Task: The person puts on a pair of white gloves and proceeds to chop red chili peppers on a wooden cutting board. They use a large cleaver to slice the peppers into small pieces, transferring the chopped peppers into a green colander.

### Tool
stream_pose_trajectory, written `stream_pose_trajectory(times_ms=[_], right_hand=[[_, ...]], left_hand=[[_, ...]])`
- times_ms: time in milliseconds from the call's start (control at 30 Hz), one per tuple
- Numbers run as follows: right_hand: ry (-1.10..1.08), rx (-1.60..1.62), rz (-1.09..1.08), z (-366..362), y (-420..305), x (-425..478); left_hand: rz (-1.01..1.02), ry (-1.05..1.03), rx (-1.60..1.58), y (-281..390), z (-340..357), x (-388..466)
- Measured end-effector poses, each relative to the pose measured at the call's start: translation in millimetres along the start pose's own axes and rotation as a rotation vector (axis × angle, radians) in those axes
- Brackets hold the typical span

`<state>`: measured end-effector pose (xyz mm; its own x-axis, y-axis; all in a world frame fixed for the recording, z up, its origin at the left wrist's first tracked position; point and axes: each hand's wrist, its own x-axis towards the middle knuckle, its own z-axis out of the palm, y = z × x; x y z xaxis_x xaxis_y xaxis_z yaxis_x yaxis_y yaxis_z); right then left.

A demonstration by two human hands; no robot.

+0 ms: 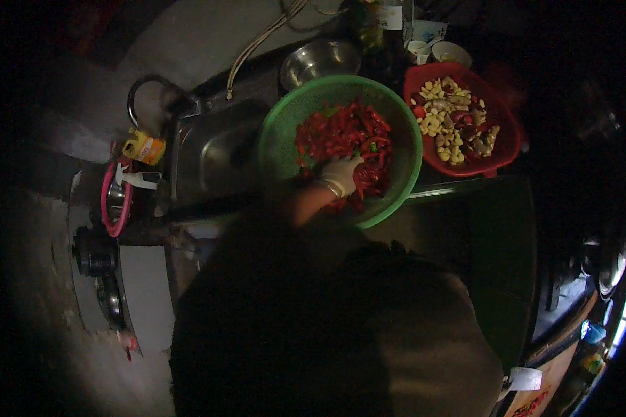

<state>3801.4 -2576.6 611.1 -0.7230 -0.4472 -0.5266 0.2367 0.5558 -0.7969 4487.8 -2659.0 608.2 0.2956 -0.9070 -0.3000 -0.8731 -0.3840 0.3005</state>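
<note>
My left hand [341, 174], in a pale glove, reaches into red chilli peppers [344, 127] heaped in a green plastic mesh basket [412, 182]. Its fingertips are partly buried and blurred, so their grip is hidden. A few green bits show among the peppers. Far off at the lower right, my right hand [502, 390] is only partly visible past my sleeve. It holds what looks like a cleaver [525, 379] with a broad pale blade. Below that blade, chopped red pepper [531, 404] lies on a wooden board [553, 372].
A red plastic basket [508, 151] of peeled garlic [438, 122] and what looks like ginger stands right of the green one. Behind are a steel bowl [321, 62] and small bowls [451, 53]. Leftward lie a sink [219, 151], its curved faucet [131, 99] and a pink-rimmed basin [106, 200].
</note>
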Motion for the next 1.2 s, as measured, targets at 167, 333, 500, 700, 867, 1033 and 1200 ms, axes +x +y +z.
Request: stream_pose_trajectory(times_ms=[167, 333, 500, 700, 867, 1033, 1200], right_hand=[[0.015, 0.03, 0.015, -0.5, 9.2, -9.0], [0.013, 0.059, 0.026, -16.3, 9.1, 1.8], [0.068, 0.161, 0.052, -48.5, 21.2, 4.7], [0.113, 0.407, 0.054, -101.7, 15.0, -5.5], [0.114, 0.628, -0.098, -149.2, 34.4, 1.9], [0.123, 0.71, -0.084, -142.3, 28.2, 2.0], [0.097, 0.754, -0.171, -186.7, 34.5, 24.3]], left_hand=[[-0.159, -0.034, -0.3, 13.5, -25.3, 0.5], [-0.161, 0.111, -0.459, 4.2, -48.8, 5.1], [-0.07, 0.107, -0.776, 2.2, -66.1, 9.2], [-0.348, -0.071, -0.958, -37.1, -80.8, -7.9], [-0.309, 0.017, -1.215, -30.0, -74.0, 25.4], [-0.225, 0.029, -1.126, -105.5, -96.0, 62.2], [-0.257, 0.207, -0.921, 71.3, -121.4, 22.1]])
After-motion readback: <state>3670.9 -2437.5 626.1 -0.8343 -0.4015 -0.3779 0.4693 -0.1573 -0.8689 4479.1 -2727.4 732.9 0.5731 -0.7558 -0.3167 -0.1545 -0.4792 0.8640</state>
